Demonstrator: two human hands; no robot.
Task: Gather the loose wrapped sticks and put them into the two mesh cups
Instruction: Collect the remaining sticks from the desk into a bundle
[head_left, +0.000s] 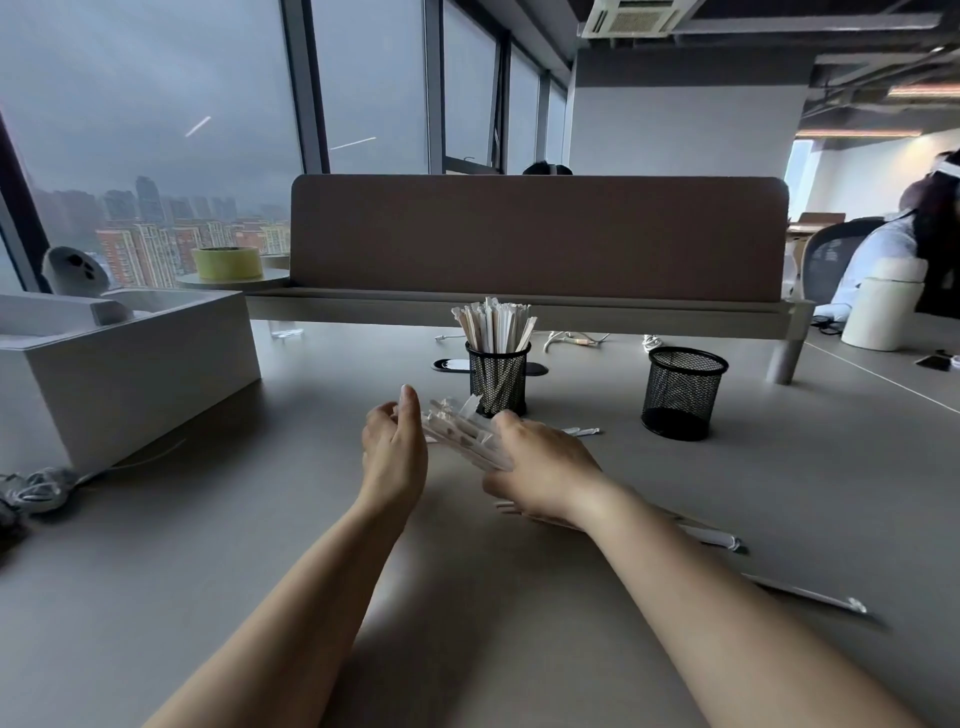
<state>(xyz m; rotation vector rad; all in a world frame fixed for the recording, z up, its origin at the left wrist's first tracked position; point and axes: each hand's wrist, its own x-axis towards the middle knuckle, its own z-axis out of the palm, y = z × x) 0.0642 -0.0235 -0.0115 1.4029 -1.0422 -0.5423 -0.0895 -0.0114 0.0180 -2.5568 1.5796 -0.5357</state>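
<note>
Near end of stick bundle (461, 437) behind right hand (545, 467), loose sticks (719, 539) under forearm (675, 566)

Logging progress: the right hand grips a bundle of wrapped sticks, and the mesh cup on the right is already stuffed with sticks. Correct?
Not quite. The head view shows the stuffed cup is the left mesh cup; the right mesh cup looks empty. The right hand does grip a bundle of wrapped sticks.

I hold a fanned bundle of wrapped sticks (462, 436) in my right hand (543, 467), tilted above the desk's (208, 545) middle. The left mesh cup (497, 384), black and upright toward the far edge, is packed with sticks. The right mesh cup (681, 392) stands well apart from it, empty. Loose sticks (810, 596) lie flat toward the near right.
</note>
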